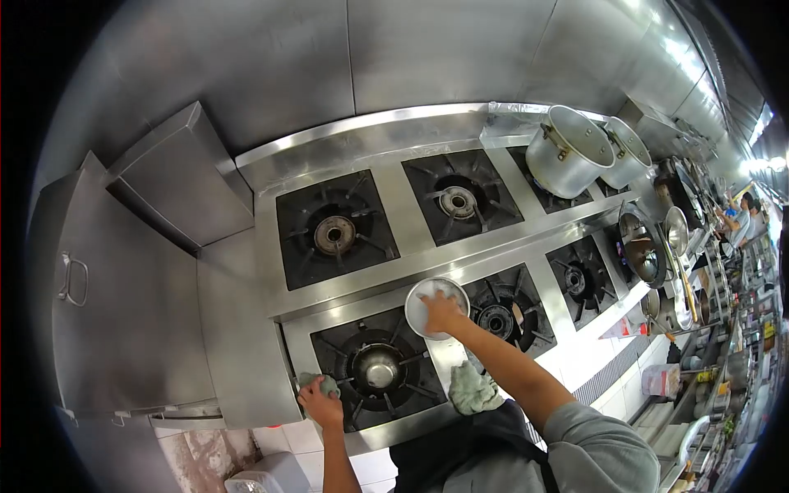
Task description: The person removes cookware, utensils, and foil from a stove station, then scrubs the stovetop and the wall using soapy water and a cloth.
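Observation:
My left hand [323,407] is closed on a folded grey-green cloth [329,384] at the left front edge of the stove, beside the front left burner [349,333]. A small upturned metal bowl or domed cap [380,366] covers the middle of that burner. My right hand [441,314] reaches down into a round bowl [412,315] with whitish contents, its fingers apart. This bowl rests on the steel strip between two front burners. A second grey-green cloth [474,389] lies crumpled on the front edge, close to my apron.
Two large aluminium pots [567,156] stand on the back right burners. A wok [641,246] and ladles sit farther right. A steel cabinet [131,279] borders the stove at left. People [740,222] are in the far right background.

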`<act>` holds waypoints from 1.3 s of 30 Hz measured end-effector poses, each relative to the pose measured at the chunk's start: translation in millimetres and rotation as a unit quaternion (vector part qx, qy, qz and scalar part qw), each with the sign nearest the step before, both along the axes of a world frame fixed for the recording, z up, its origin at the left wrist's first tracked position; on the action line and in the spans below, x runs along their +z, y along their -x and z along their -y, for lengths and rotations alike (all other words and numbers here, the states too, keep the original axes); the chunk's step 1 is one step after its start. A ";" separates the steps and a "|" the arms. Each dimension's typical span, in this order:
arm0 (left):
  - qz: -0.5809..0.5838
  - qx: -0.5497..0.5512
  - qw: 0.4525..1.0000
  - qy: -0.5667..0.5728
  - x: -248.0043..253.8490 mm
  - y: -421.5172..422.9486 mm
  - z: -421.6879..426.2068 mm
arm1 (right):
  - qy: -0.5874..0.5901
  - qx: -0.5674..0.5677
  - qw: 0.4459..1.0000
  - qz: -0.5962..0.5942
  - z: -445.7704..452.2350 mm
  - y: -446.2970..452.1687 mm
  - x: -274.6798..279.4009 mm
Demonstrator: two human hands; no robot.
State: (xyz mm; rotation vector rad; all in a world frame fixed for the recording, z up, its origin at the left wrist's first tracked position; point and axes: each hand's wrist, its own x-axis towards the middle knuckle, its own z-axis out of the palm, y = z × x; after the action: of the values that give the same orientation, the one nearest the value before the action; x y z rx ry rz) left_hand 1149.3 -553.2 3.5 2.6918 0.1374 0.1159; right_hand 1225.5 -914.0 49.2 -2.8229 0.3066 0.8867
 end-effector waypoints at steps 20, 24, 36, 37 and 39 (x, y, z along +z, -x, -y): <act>0.126 -0.063 0.989 0.039 -16.0 -111.0 -3.8 | -0.154 0.042 0.967 0.197 20.7 13.6 42.9; 0.121 0.030 0.992 -0.011 -37.1 -132.4 7.2 | -0.195 0.058 0.946 0.252 37.6 15.0 34.7; 0.133 0.079 0.977 -0.147 -59.2 -138.9 16.1 | 0.012 0.284 0.892 0.353 82.3 -185.1 20.7; 0.154 0.075 0.975 -0.143 -64.7 -141.0 15.0 | 0.046 0.255 0.896 0.361 88.1 -225.7 12.8; 0.138 0.071 0.979 -0.134 -64.8 -138.4 15.2 | 0.104 0.209 0.876 0.422 110.6 -322.6 -11.7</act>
State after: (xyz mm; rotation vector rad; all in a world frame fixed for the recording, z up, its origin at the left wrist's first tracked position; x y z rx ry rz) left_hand 1287.8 -568.5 -61.3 2.8942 0.2441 0.5882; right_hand 1548.0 -1024.6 37.5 -3.1811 -0.3620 -0.4285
